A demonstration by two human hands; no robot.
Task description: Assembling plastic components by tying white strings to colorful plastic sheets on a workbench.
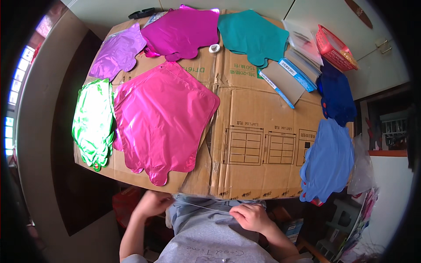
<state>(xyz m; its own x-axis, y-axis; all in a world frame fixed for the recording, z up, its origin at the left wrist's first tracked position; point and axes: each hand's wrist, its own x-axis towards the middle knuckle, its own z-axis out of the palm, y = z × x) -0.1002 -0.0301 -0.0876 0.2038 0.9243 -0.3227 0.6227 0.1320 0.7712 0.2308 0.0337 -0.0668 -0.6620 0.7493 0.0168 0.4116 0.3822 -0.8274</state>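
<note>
Grey shirt [206, 243], hands [251, 218] gripping string [201, 205]; foil pieces [164, 122] crowd the cardboard [252, 103].

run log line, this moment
left hand: holds thin white string; right hand: holds same string; string: stretched between hands; beyond: glossy pink foil shape on brown cardboard

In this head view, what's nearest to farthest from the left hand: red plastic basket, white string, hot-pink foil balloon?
1. White string: between left hand and right hand.
2. Hot-pink foil balloon: left, on cardboard.
3. Red plastic basket: far right.
</note>
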